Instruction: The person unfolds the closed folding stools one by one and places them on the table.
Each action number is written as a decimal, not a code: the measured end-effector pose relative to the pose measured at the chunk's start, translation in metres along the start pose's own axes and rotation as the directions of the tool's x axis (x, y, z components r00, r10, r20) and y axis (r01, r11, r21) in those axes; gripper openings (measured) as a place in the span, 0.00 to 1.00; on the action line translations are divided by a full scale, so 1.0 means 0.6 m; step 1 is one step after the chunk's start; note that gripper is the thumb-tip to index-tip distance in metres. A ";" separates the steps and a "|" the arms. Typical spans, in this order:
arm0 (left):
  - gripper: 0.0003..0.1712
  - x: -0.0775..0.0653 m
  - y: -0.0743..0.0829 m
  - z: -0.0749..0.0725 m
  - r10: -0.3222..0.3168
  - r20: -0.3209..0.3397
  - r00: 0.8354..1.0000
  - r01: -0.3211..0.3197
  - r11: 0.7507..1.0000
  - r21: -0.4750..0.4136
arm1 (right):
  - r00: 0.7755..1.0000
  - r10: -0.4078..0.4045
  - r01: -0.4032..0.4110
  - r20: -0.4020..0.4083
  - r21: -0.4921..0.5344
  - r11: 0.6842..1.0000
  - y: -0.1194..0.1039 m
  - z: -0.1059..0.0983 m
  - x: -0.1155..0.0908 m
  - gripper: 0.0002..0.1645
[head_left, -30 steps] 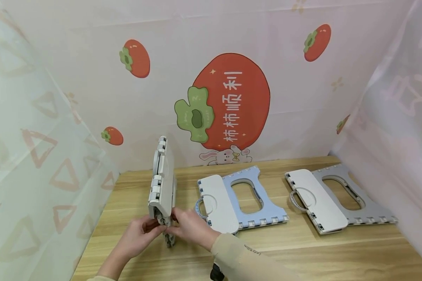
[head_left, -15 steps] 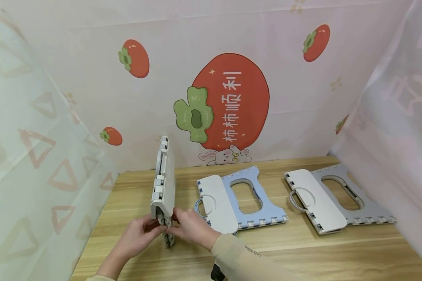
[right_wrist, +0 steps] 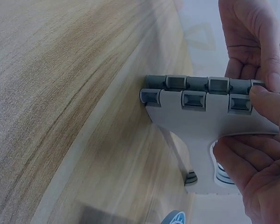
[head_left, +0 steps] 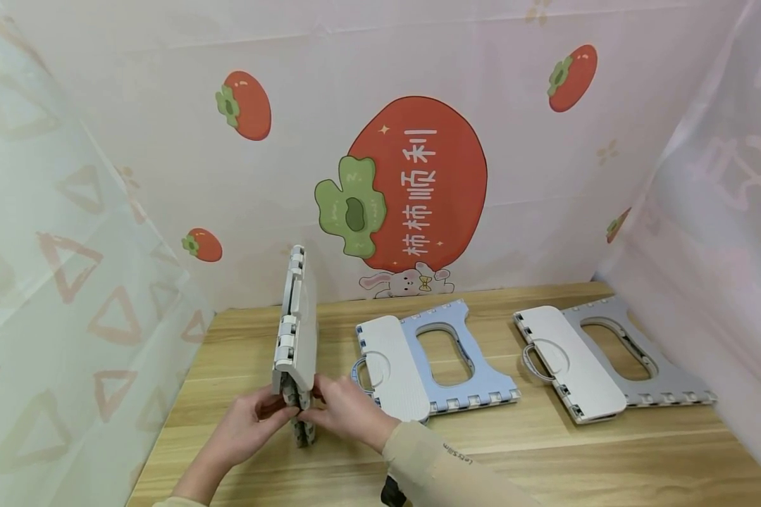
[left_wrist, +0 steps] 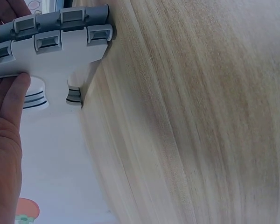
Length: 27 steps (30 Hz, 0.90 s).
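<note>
A white-and-grey folding stool point(head_left: 303, 324), folded flat, stands on edge at the left of the table. My left hand point(head_left: 250, 422) grips its near edge from the left. On the other side my right hand point(head_left: 349, 414) grips the same edge. Both thumbs lie close together on the grey hinge strip point(right_wrist: 196, 85). In the right wrist view, the right hand's fingers point(right_wrist: 252, 161) reach around the edge into the cut-out of the leg panel point(right_wrist: 205, 121). The left wrist view shows the stool's leg panel point(left_wrist: 56, 51) with fingertips at its cut-out.
A blue-and-white folding stool point(head_left: 390, 394) lies flat right of the hands, its handle loop facing them. Farther right lies a grey-and-white folding stool point(head_left: 577, 373). The wood-grain table point(head_left: 482, 451) is walled by printed cloth point(head_left: 514, 246) at the back and sides.
The standing stool's top has shifted slightly right, so it stands a little straighter. Both hands keep their grip in nearly the same place. The other two stools have not moved.
</note>
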<state>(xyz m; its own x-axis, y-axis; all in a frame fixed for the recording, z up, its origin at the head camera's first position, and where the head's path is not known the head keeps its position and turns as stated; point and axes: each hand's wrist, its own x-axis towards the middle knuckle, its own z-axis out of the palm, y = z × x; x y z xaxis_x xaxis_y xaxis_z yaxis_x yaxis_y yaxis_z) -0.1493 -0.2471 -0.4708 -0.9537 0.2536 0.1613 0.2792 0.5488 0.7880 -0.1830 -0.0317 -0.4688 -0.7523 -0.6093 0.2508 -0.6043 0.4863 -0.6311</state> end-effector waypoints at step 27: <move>0.13 -0.020 -0.017 -0.019 0.029 -0.072 0.997 -0.029 1.000 0.006 | 0.999 -0.033 0.032 -0.006 -0.095 0.995 -0.010 0.003 0.005 0.20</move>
<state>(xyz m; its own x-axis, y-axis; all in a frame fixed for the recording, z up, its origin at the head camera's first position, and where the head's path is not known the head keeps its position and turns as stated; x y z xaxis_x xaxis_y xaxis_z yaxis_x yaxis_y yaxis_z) -0.1419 -0.2648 -0.4738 -0.9507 0.2116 0.2268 0.3075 0.5463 0.7791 -0.1811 -0.0372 -0.4655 -0.7338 -0.6210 0.2756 -0.6501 0.5239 -0.5504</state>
